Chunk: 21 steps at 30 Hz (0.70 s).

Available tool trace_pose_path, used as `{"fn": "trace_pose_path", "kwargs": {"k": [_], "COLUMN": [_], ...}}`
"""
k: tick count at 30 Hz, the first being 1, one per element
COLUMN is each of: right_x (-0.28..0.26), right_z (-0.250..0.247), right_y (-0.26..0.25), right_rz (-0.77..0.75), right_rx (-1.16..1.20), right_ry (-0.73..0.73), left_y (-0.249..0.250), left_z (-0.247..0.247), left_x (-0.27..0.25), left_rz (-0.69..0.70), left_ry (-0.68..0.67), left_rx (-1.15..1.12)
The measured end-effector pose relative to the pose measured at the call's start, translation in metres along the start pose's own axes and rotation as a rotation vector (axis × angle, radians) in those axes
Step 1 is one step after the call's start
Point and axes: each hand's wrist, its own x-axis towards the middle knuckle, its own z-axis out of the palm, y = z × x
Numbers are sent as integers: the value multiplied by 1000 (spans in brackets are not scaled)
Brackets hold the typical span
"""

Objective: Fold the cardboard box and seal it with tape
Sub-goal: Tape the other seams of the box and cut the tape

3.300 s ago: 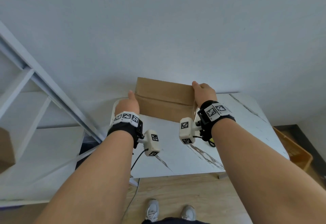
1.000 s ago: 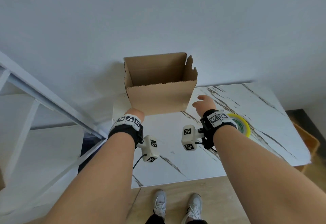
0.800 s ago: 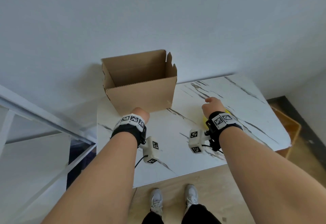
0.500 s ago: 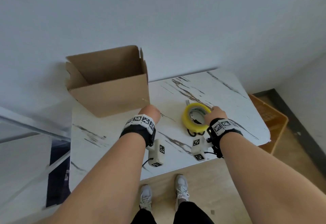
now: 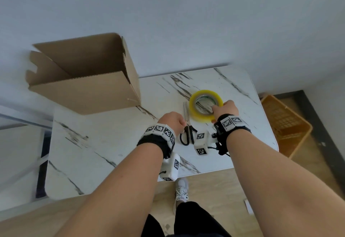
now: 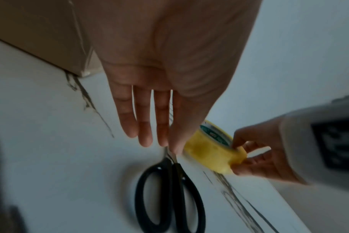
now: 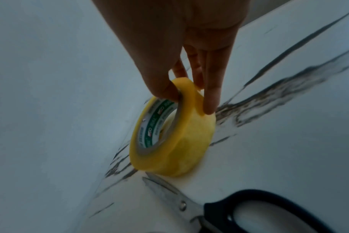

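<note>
The brown cardboard box (image 5: 87, 80) stands with its top flaps up at the table's back left; its corner (image 6: 50, 39) shows in the left wrist view. My right hand (image 5: 225, 108) pinches the near rim of the yellow tape roll (image 5: 205, 105), thumb inside the core and fingers outside, tilting the tape roll (image 7: 173, 130) up off the table. The tape roll (image 6: 211, 151) also appears in the left wrist view. My left hand (image 5: 172, 122) hovers with straight fingers (image 6: 145, 126) over the blades of the black-handled scissors (image 6: 169, 193), holding nothing.
The scissors (image 5: 187, 132) lie between my hands on the white marbled table (image 5: 104, 143), and the scissors (image 7: 229, 209) sit just beside the roll. An orange basket (image 5: 283, 122) stands on the floor past the table's right edge. A white shelf frame (image 5: 18, 121) is at left.
Both hands left the box, which now stands unheld at back left. My right hand reached the tape roll and tilted it up; my left hand moved right, over the scissors.
</note>
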Motion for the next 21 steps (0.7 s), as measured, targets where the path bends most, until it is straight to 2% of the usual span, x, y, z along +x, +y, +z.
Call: {"fn": "trace_pose_path", "kwargs": {"k": [3, 5, 7, 10, 15, 21], "right_x": [11, 17, 22, 31, 46, 57], "right_z": [1, 4, 7, 10, 15, 16], "right_y": [-5, -10, -16, -25, -36, -47], "right_rz": [30, 23, 4, -21, -50, -49], "right_rx": [59, 77, 86, 98, 91, 101], "right_ry": [12, -4, -22, -40, -67, -77], "left_y": [9, 11, 8, 5, 4, -2], "left_z": [10, 17, 25, 24, 0, -28], "left_x": [12, 17, 22, 31, 59, 85], "left_rz": [41, 69, 85, 89, 34, -8], "left_ry": [-165, -196, -146, -88, -13, 75], "left_rx": [58, 169, 219, 172, 106, 158]}}
